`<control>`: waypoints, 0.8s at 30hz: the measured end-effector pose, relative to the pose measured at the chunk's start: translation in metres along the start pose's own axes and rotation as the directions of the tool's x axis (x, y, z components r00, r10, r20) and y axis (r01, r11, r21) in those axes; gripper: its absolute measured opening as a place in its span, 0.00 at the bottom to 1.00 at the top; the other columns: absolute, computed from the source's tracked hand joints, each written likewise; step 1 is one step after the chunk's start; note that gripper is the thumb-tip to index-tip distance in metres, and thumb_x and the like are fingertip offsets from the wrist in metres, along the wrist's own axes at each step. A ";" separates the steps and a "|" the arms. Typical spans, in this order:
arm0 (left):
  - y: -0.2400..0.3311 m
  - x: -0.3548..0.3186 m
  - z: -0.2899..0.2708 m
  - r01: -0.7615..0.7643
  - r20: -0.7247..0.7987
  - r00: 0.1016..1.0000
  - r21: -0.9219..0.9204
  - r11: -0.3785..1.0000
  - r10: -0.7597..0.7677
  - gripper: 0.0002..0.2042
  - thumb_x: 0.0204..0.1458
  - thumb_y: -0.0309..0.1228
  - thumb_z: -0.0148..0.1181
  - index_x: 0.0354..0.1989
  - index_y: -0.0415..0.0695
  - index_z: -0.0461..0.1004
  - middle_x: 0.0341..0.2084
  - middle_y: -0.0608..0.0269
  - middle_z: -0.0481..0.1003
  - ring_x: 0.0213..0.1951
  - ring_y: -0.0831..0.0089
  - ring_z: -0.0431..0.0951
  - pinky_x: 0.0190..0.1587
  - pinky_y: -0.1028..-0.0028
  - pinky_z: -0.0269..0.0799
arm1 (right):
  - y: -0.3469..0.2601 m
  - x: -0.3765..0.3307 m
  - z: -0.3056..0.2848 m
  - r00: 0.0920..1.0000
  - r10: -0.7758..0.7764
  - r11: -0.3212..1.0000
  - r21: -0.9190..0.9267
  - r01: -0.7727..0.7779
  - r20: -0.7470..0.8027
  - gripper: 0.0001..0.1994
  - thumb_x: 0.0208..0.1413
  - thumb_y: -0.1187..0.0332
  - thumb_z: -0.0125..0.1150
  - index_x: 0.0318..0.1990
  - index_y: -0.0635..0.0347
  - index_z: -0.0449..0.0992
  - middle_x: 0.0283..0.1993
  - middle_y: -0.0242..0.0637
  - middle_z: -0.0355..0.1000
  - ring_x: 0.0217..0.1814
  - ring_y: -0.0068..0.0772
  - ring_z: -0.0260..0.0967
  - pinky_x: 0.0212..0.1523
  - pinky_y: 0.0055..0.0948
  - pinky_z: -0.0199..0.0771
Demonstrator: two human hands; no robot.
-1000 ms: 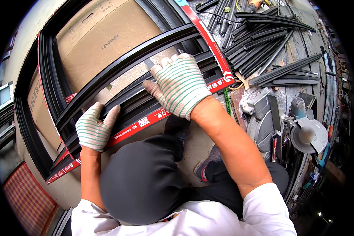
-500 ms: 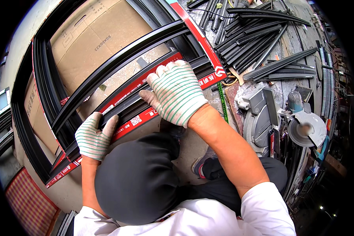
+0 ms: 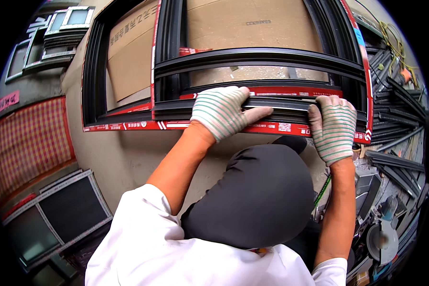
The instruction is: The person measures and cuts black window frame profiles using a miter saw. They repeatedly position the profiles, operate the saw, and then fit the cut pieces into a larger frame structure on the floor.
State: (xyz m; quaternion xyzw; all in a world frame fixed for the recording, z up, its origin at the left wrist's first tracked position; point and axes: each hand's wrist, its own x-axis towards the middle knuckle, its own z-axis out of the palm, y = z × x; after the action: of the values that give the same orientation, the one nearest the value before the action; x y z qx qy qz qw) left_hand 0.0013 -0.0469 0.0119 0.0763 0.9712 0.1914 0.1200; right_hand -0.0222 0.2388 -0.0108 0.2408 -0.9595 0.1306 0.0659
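Note:
A large black window frame (image 3: 262, 56) with red-edged protective tape lies on brown cardboard (image 3: 252, 19) in front of me. My left hand (image 3: 221, 112), in a white knit glove with green stripes, lies over the frame's near rail (image 3: 291, 108), fingers stretched along it to the right. My right hand (image 3: 334, 126), in the same kind of glove, clasps that rail near its right corner. The hands are about a hand's width apart. My bent knee in dark trousers (image 3: 267, 195) sits just below the rail.
Several loose black profiles (image 3: 400, 109) are piled at the right, with a yellow cable (image 3: 391, 38) behind them. A disc-shaped power tool (image 3: 381, 238) lies at the lower right. A red checked cloth (image 3: 28, 143) and a meshed sash (image 3: 71, 209) are at the left.
The view has swung, so the frame now runs level instead of diagonally. Both hands have shifted along the near rail and sit closer together toward its right end.

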 end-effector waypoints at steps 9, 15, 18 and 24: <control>-0.005 0.001 0.005 -0.032 -0.025 0.999 0.015 0.999 0.033 0.34 0.54 0.68 0.64 0.26 0.42 0.79 0.22 0.49 0.79 0.27 0.50 0.82 0.31 0.57 0.78 | 0.002 -0.001 -0.002 0.999 -0.003 1.000 -0.020 0.004 0.042 0.15 0.69 0.54 0.59 0.48 0.58 0.79 0.42 0.43 0.75 0.48 0.51 0.71 0.59 0.50 0.66; -0.002 0.004 -0.004 0.002 0.067 0.998 0.013 1.000 -0.003 0.36 0.55 0.70 0.59 0.29 0.42 0.82 0.25 0.48 0.83 0.31 0.50 0.85 0.37 0.55 0.81 | 0.003 0.000 -0.002 0.999 -0.016 0.999 -0.029 0.017 0.045 0.16 0.70 0.54 0.58 0.49 0.58 0.78 0.42 0.43 0.75 0.49 0.51 0.71 0.58 0.49 0.66; -0.006 0.005 -0.001 -0.003 0.034 0.999 0.011 1.000 0.003 0.36 0.55 0.71 0.60 0.30 0.42 0.82 0.24 0.48 0.82 0.31 0.49 0.85 0.36 0.56 0.81 | 0.004 0.003 0.000 0.999 -0.022 0.999 -0.024 0.023 0.035 0.14 0.70 0.55 0.58 0.48 0.57 0.78 0.42 0.43 0.75 0.48 0.51 0.71 0.57 0.49 0.66; -0.007 0.014 -0.005 0.014 0.047 0.999 0.024 1.000 -0.015 0.37 0.55 0.73 0.58 0.30 0.42 0.81 0.25 0.47 0.81 0.31 0.48 0.84 0.36 0.56 0.80 | 0.008 0.012 0.003 0.999 -0.040 0.999 -0.037 0.040 0.007 0.14 0.71 0.55 0.57 0.46 0.56 0.79 0.41 0.43 0.76 0.47 0.51 0.72 0.55 0.49 0.68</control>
State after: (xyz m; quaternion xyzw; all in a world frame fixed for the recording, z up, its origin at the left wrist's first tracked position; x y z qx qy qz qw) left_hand -0.0143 -0.0526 0.0110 0.0749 0.9708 0.1772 0.1432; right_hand -0.0366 0.2392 -0.0128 0.2590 -0.9570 0.1108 0.0699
